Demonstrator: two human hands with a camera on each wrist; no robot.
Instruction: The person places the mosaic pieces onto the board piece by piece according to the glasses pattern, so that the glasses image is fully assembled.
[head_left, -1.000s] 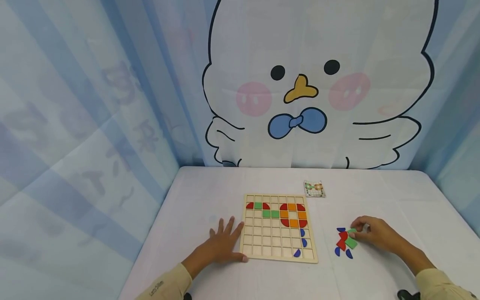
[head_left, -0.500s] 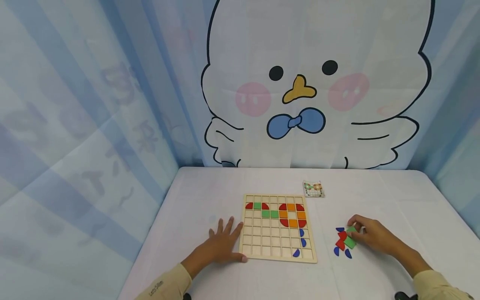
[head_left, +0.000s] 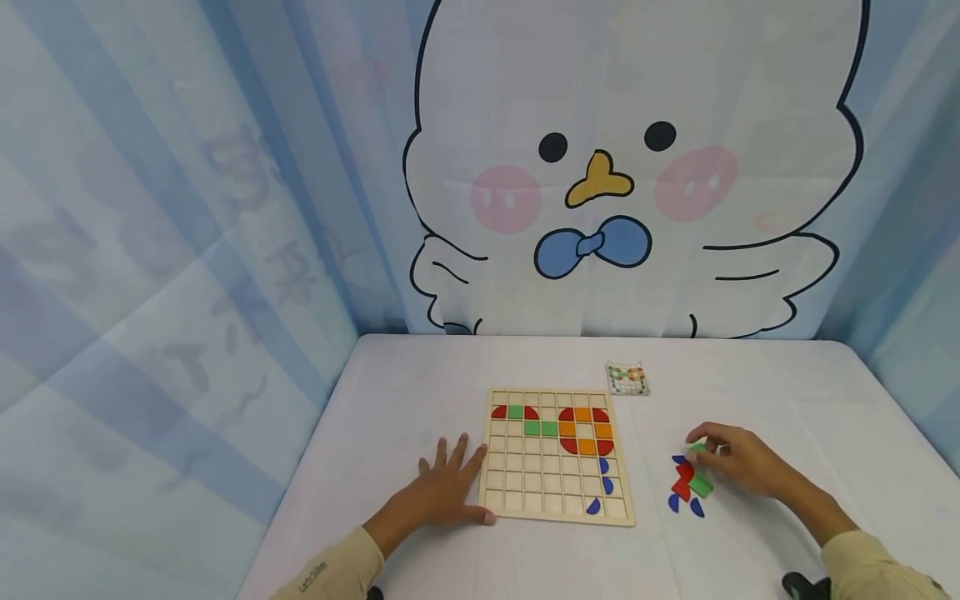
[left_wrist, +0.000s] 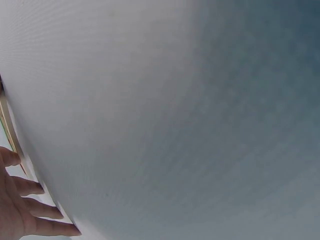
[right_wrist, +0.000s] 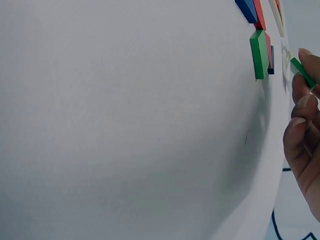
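A green square tile (right_wrist: 303, 71) is pinched between the thumb and fingers of my right hand (head_left: 738, 458), raised off the table in the right wrist view. Under and beside that hand lies a small pile: another green tile (head_left: 701, 487), red tiles (head_left: 682, 482) and several blue half-round tiles (head_left: 697, 507). My left hand (head_left: 452, 486) lies with fingers spread at the left edge of the wooden grid board (head_left: 557, 506), its thumb by the near-left corner. Red, orange, green and blue pieces sit in the board's cells, mostly along its upper rows and right side.
A small pattern card (head_left: 627, 378) with a coloured grid lies behind the board's far right corner. The white table (head_left: 420, 375) ends at a curtain (head_left: 517, 292) printed with a large cartoon bird.
My right hand has taken up a green tile from the pile and lifted it, shifting slightly left. The left hand stays at the board's edge.
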